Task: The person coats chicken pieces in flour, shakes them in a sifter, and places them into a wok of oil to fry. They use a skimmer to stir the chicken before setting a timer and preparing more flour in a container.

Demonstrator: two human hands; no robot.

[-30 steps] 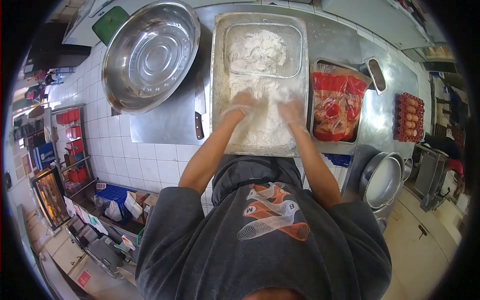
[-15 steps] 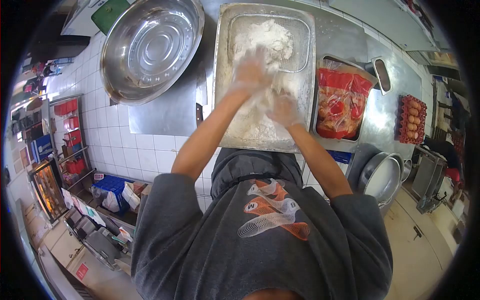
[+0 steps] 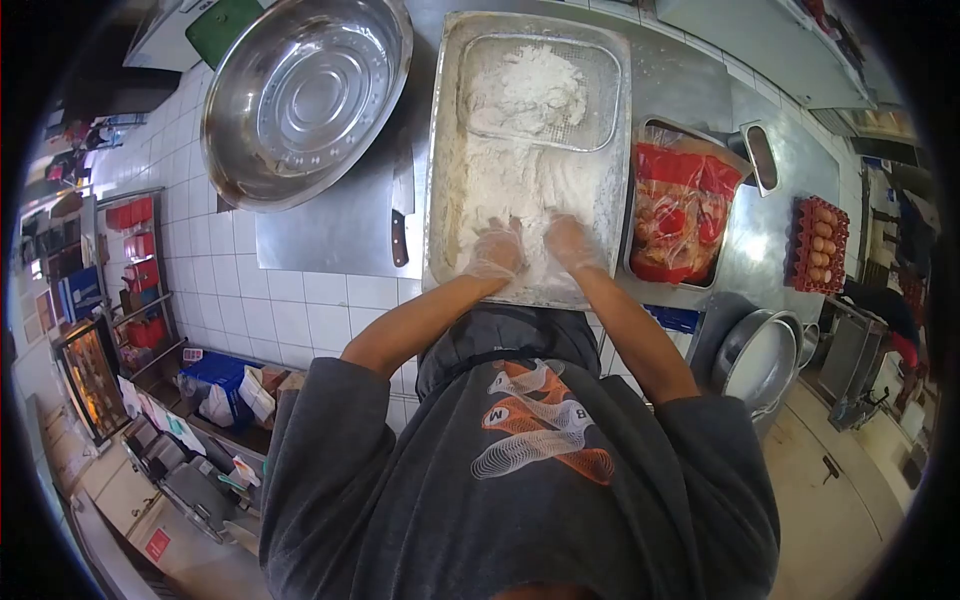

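A large metal tray holds white flour spread over its base. My left hand, in a clear plastic glove, rests in the flour near the tray's front edge, its fingers apart and the tips partly buried. Beside it on the right, my right hand, also gloved, presses into the flour with its fingers stretched forward and partly covered. Neither hand shows an object in its grasp. At the tray's far end sits a rectangular mesh basket with a heap of flour in it.
Left of the tray are a big steel bowl and a knife. On the right stand a container of bagged red-and-brown food, a small metal container, an egg tray and a pot of white contents.
My left hand has come back from the basket's near edge to the tray's front. My right hand has moved slightly nearer to me. More of the flour heap shows.
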